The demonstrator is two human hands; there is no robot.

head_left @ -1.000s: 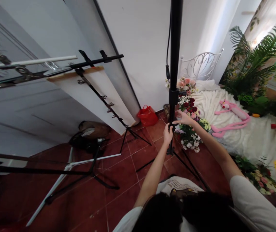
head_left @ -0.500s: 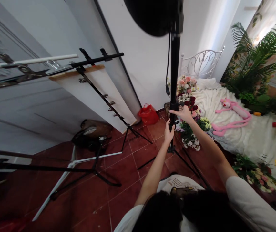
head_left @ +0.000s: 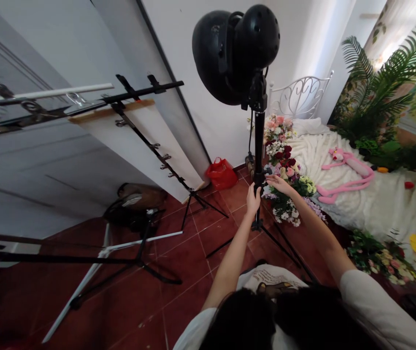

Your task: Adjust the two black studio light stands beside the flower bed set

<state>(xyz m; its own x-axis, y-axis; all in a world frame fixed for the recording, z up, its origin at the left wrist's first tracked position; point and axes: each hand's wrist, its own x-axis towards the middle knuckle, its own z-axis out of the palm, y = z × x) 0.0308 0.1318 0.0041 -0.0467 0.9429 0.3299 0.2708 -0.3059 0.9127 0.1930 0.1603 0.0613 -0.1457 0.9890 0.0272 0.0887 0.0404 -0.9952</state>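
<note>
A black studio lamp (head_left: 220, 56) sits on top of an upright black stand (head_left: 259, 141), which has its legs spread on the floor. My left hand (head_left: 253, 199) is wrapped round the stand's pole, just below a collar. Slightly higher, on the right side of the pole, my right hand (head_left: 279, 184) has its fingers stretched out beside the collar's knob. Whether its fingertips touch the knob is hard to tell. A dark cable hangs down behind the pole.
Backdrop stands with clips and a white sheet (head_left: 149, 146) are at the left. A red bag (head_left: 222, 174) lies by the wall. Flowers (head_left: 284, 150) line a bed (head_left: 361, 209) holding a pink plush toy (head_left: 355, 165). White stand legs (head_left: 80, 291) cross the tiled floor.
The lamp and the upper pole have dropped lower, so the whole lamp head now shows. My right hand has moved slightly down and its fingers have shifted beside the collar.
</note>
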